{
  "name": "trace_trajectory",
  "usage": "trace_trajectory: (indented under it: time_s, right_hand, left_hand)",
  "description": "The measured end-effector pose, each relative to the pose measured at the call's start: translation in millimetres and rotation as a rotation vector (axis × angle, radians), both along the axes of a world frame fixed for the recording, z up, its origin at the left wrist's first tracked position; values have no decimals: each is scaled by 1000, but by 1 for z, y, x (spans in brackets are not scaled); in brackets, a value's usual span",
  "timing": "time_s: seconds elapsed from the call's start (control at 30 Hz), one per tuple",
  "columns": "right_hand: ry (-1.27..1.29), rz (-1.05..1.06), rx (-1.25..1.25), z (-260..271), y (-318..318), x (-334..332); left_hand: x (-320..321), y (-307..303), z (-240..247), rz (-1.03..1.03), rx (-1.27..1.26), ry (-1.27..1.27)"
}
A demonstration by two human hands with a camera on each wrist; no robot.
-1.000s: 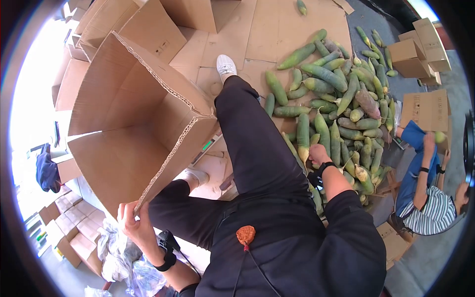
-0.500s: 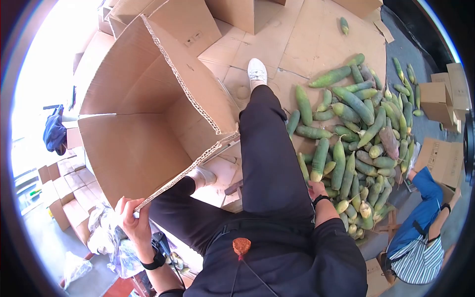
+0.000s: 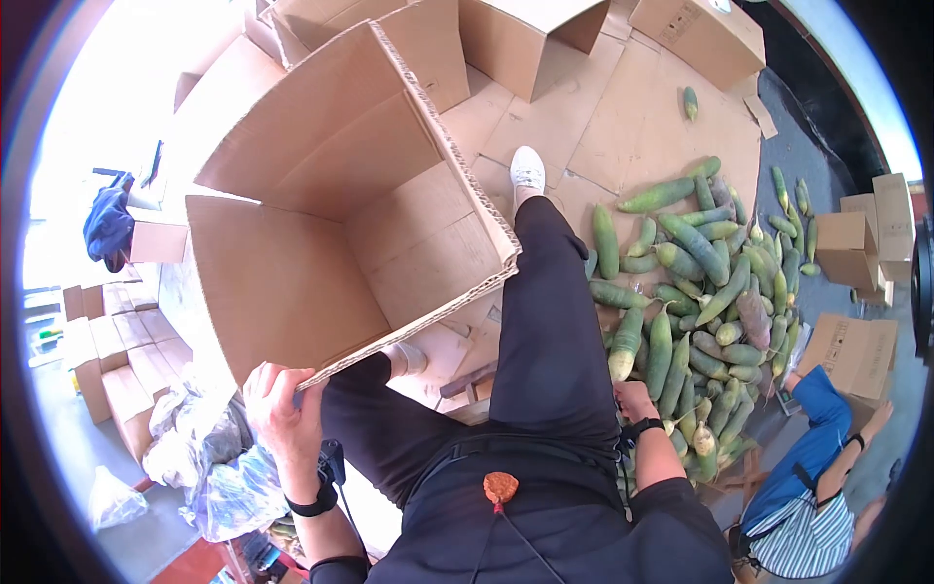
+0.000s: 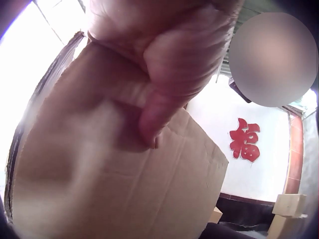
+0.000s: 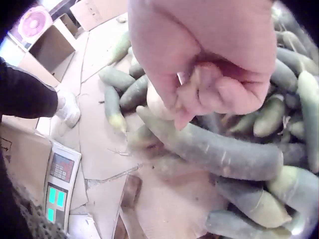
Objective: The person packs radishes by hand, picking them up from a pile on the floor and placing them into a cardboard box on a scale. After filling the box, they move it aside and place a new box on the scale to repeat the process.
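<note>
A tall, open cardboard box (image 3: 282,282) leans at the left of the person's legs, its mouth facing up. My left hand (image 3: 282,414) grips the box's near rim; in the left wrist view its thumb (image 4: 159,117) lies against the cardboard panel (image 4: 99,184). A large heap of green radishes (image 3: 671,355) lies at the right. At the heap's near edge, my right hand (image 3: 634,401) holds a green radish (image 3: 628,336) by its pale end. The right wrist view shows the curled fingers beside that pale end (image 5: 158,104), where the grip is partly hidden.
A digital scale (image 5: 62,184) stands beside the box. More cardboard boxes (image 3: 530,44) stand at the back, and flattened cardboard (image 3: 613,127) covers the floor. Plastic bags (image 3: 229,487) lie at the lower left. Another person (image 3: 803,526) sits at the right.
The head view has shifted, and the box shows its inside floor more fully. The left hand keeps its hold on the rim. The right hand stays at the pale radish end.
</note>
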State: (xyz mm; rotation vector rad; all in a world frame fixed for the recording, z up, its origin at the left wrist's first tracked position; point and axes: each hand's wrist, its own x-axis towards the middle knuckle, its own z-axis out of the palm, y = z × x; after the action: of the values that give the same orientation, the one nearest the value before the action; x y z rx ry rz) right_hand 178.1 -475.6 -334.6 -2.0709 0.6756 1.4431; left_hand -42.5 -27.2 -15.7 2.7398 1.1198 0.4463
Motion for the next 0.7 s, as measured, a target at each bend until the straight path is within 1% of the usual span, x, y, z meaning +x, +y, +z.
trace_trajectory:
  time_s: [0.07, 0.1, 0.13, 0.17, 0.2, 0.23, 0.27, 0.3, 0.33, 0.37, 0.4, 0.43, 0.5, 0.53, 0.57, 0.6, 0.63, 0.67, 0.7]
  right_hand:
    - [-277, 86, -11, 34, 13, 12]
    - [-435, 95, 18, 17, 1, 18]
    - [-588, 115, 50, 17, -5, 27]
    - [-773, 472, 44, 25, -7, 46]
    - [-819, 223, 124, 30, -5, 63]
    - [-912, 207, 121, 21, -12, 88]
    - [-964, 183, 205, 40, -5, 105]
    - [-956, 156, 219, 74, 16, 117]
    - [-959, 70, 274, 104, 36, 125]
    - [-983, 80, 294, 150, 66, 123]
    - [-980, 68, 341, 173, 77, 129]
    - [-1049, 134, 379, 206, 96, 127]
    - [-1025, 155, 376, 268, 122, 125]
    - [-1059, 182, 402, 300, 137, 119]
    - [-1145, 252, 492, 322, 146, 119]
    - [-1196, 294, 482, 352, 161, 113]
    - [-1219, 273, 528, 377, 175, 110]
    - [-1345, 279, 600, 394, 192, 109]
    - [-1337, 199, 692, 417, 210, 104]
  left_hand:
    - [2, 0, 2, -36, 23, -3]
    - [2, 0, 4, -40, 17, -4]
    - [2, 1, 5, -29, 18, -13]
    - [1, 1, 4, -49, 38, -25]
    - [1, 2, 4, -69, 60, -38]
    - [0, 3, 4, -69, 59, -41]
    - [-1, 4, 4, -59, 62, -51]
    - [-2, 4, 4, -66, 59, -51]
    - [-3, 4, 4, -71, 56, -48]
    - [-3, 4, 4, -69, 60, -53]
    - [-4, 4, 3, -64, 62, -57]
    - [-5, 6, 2, -77, 70, -63]
    - [-7, 6, 2, -93, 76, -73]
    - [-7, 6, 2, -95, 82, -78]
    - [-6, 5, 2, -97, 88, -82]
    - [-6, 5, 2, -102, 88, -87]
    - [-6, 5, 3, -99, 77, -93]
    - [-7, 5, 3, -96, 66, -98]
    - [-7, 5, 3, -101, 68, -100]
